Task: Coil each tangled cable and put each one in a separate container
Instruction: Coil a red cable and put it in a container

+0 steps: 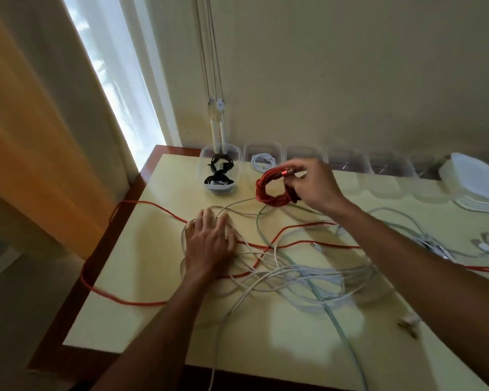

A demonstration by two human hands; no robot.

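Quick headcount of the desk:
Two hands: left hand [209, 244], right hand [312, 183]. One red coil [271, 190]. Two filled containers: black cable tub [219, 170], white cable tub [263, 159]. Roughly four more clear tubs [384, 176] along the wall, blurry. One stack of lids [476, 184]. Loose tangle [294, 269], can't count strands.

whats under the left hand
The left hand lies flat on the tangle of white cables, with a red cable passing under its fingers. The palm hides whatever lies directly beneath it.
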